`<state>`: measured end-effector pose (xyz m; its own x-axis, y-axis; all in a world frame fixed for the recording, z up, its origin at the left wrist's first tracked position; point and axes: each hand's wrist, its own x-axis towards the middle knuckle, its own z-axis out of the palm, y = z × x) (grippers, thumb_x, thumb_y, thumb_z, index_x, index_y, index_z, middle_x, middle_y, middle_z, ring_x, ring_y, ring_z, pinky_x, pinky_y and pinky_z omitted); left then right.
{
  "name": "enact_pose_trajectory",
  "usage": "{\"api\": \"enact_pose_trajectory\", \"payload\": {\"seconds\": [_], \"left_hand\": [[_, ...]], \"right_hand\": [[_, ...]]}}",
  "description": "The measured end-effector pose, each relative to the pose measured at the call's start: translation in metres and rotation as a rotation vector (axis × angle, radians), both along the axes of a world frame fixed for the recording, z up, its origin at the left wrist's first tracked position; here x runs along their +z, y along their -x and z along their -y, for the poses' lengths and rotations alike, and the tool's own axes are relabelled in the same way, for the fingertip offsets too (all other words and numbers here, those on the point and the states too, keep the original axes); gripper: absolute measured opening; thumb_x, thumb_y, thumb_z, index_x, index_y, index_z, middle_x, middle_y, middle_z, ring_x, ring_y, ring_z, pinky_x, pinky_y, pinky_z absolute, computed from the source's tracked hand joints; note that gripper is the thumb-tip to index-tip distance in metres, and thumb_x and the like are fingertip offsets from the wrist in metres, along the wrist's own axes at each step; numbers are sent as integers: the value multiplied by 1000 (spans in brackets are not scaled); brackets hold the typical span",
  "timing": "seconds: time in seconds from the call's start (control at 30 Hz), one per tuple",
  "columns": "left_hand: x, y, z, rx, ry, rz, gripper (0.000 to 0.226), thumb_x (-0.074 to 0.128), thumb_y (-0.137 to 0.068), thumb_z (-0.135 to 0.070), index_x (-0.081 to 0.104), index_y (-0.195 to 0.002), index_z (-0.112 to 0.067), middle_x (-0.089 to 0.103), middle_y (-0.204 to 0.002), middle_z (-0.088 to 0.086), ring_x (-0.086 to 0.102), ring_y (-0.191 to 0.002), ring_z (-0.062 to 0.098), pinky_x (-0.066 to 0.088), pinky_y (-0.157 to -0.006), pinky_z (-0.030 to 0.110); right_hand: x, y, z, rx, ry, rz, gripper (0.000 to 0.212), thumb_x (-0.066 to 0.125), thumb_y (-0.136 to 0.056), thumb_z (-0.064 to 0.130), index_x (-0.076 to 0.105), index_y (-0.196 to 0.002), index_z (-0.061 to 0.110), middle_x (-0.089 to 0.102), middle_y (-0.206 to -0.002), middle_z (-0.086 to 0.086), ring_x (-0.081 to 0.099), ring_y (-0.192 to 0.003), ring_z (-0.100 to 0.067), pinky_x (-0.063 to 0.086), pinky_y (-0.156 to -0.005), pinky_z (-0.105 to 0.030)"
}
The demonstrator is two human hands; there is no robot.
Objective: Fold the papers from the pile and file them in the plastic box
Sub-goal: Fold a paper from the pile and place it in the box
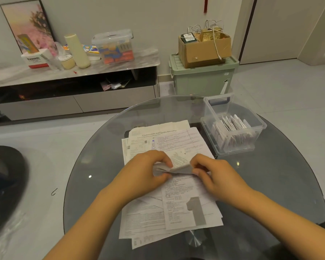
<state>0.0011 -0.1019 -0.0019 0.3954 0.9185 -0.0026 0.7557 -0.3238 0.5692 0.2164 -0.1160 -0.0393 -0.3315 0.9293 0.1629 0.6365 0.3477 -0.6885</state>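
Both hands meet over the middle of the round glass surface [94, 147], working one small sheet of paper [176, 163] between them. The left hand [144, 171] has its grip closed on the sheet's left end, fingers curled over the top and thumb beneath; the right hand [212, 172] pinches the right end the same way, its grip narrow on the paper. The sheet is bent along a crease running between the two hands, its far half standing up and its near edge lifted just above the pile of papers [169, 207]. That pile lies loose and overlapping across the centre of the surface, reaching from beneath the hands toward the near edge and out beyond them toward the far side. The clear plastic box [259, 126] stands at the right side of the surface, just beside the pile's far right corner, lid off, with folded papers [231, 124] standing on edge inside it.
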Motion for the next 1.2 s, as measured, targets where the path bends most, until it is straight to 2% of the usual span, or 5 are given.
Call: {"api": "enact_pose_trajectory", "payload": {"seconds": [0.2, 0.43, 0.8, 1.03, 1.2], "left_hand": [[-8, -2, -3, 92, 85, 121, 17, 67, -85, -25, 53, -89, -35, 63, -91, -20, 59, -87, -6, 49, -80, 18], [-20, -20, -8, 152, 67, 60, 66, 68, -85, -29, 31, -139, -32, 42, -90, -23, 49, -73, 0, 45, -78, 20], [-28, -23, -11, 142, 133, -34, 89, 76, -76, -39, 21, -146, -32, 37, -134, -8, 48, -111, 13, 43, -100, 35], [-25, -15, -15, 167, 158, -32, 79, 76, -77, -29, 30, -141, -33, 36, -115, -13, 45, -87, 4, 43, -90, 24], [-23, -16, -8, 113, -25, -71, 25, 70, -83, -20, 52, -96, -30, 39, -101, -15, 46, -87, 6, 36, -76, 15]], "right_hand": [[2, -1, -4, -12, 193, -112, 10, 59, -89, 15, 54, -88, 23, 65, -91, 10, 60, -85, -6, 48, -73, -14], [2, 8, -5, -150, 200, -107, 49, 65, -86, 18, 37, -126, 26, 55, -87, 14, 57, -74, -2, 46, -67, -10], [-2, 3, -4, -78, 74, 284, 64, 62, -84, 46, 31, -140, 42, 34, -126, 10, 31, -120, -10, 30, -106, -27], [3, -3, -8, 17, 91, 463, 62, 51, -89, 50, 24, -144, 39, 28, -136, 16, 21, -124, -9, 15, -107, -27], [5, -7, -7, -4, 100, 401, 66, 60, -82, 52, 35, -140, 35, 38, -120, 14, 29, -117, -8, 21, -104, -22]]}}
